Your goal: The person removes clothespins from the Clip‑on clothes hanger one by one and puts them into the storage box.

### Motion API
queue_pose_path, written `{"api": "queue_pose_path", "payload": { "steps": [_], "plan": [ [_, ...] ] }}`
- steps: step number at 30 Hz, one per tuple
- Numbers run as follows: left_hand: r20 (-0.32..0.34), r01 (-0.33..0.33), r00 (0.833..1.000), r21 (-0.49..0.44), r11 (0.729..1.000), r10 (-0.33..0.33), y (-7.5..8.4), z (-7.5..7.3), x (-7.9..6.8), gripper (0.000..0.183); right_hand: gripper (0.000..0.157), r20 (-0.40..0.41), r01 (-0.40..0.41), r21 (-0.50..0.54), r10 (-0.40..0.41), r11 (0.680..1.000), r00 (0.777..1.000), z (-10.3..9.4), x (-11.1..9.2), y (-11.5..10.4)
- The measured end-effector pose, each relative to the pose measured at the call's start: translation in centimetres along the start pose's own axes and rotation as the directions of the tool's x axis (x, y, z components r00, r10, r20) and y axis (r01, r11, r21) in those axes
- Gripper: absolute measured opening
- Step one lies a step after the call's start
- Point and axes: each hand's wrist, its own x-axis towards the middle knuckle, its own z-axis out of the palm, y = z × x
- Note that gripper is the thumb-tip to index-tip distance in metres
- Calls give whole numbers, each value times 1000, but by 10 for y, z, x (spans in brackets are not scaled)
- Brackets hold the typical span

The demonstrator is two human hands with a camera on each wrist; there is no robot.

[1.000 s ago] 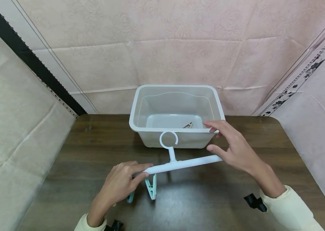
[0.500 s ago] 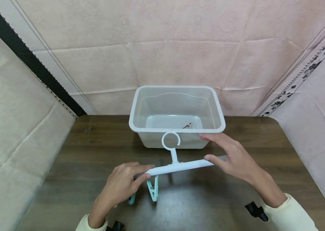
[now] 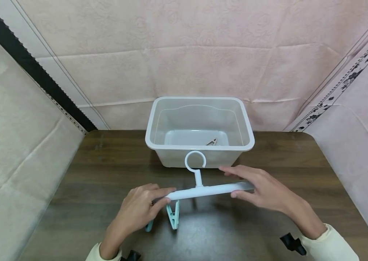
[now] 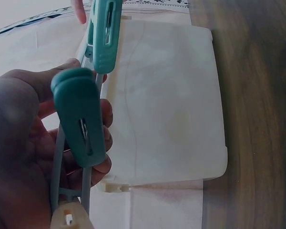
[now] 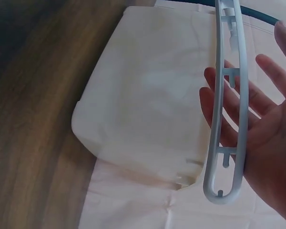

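Note:
A white clip hanger [image 3: 210, 190] with a round hook [image 3: 195, 159] is held up in front of the bin. My left hand [image 3: 139, 208] grips its left end between thumb and fingers. Teal clips hang below that end: one clip [image 3: 173, 215] shows fully, another is partly behind the hand. In the left wrist view a beige clip [image 4: 70, 217] sits beyond a teal clip [image 4: 81, 119]. My right hand [image 3: 262, 186] is at the other end, fingers spread and extended. Bare pegs [image 5: 227, 150] line the hanger's underside there, in the right wrist view.
Behind the hanger stands a pale grey plastic bin [image 3: 200, 148] at the back of the dark wooden table [image 3: 112, 156]. A small clip [image 3: 212, 142] lies on its floor. Patterned cloth [image 3: 203, 65] hangs behind and at both sides.
My right hand has come down from the bin's rim to beside the hanger's right end. That end has dipped, and the hook has shifted slightly right and down. My left hand keeps its grip.

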Motion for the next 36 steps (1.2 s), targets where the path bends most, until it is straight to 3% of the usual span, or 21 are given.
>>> {"api": "queue_pose_path", "payload": {
  "steps": [7, 17, 24, 36],
  "plan": [
    [-11, -27, 1000, 30, 999, 27, 2, -1, -1, 29, 63, -2, -2, 29, 2, 1000, 1000, 5, -3, 4],
    [-23, -48, 999, 42, 998, 49, 3, -2, -1, 28, 65, -24, 36, -82, -39, 996, 999, 8, -5, 6],
    [-2, -44, 999, 56, 997, 44, 6, -2, -1, 27, 54, -17, 88, -121, -91, 989, 996, 8, -9, 7],
    [-5, -53, 999, 48, 997, 53, 6, -4, -1, 27, 37, -24, 144, -100, -147, 985, 989, 10, -11, 8]
  ]
}}
